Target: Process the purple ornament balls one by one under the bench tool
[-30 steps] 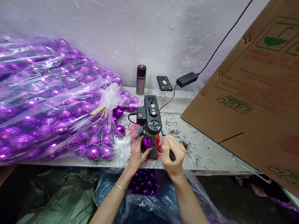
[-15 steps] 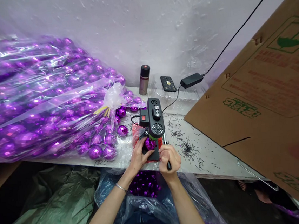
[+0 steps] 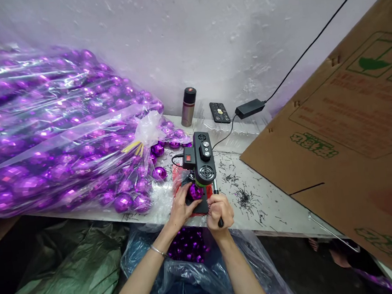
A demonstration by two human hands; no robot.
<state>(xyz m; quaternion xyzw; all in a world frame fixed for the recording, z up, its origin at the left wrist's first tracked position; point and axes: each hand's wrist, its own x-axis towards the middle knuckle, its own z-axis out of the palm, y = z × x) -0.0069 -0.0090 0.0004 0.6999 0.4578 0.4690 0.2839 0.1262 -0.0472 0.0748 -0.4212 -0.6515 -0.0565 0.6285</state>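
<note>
A purple faceted ball [image 3: 196, 191] sits under the head of a small black press machine [image 3: 204, 157], on its dark base plate. My left hand [image 3: 181, 206] is closed on the ball, thumb at its front and fingers at its left side. My right hand [image 3: 220, 211] is wrapped round the black-ended lever [image 3: 220, 222] at the machine's right side. Red material [image 3: 176, 176] shows under the machine's base.
Left lies a large clear bag of purple balls [image 3: 56, 132]; loose balls are beside it. Behind stand a bottle [image 3: 188, 107], a phone [image 3: 219, 112] and a power adapter [image 3: 249, 108]. Black bits litter the table [image 3: 274, 208]. A cardboard box [image 3: 349, 150] is at right.
The view has shifted slightly. Both hands keep the same hold, on the ball and on the lever, with no clear movement of either.
</note>
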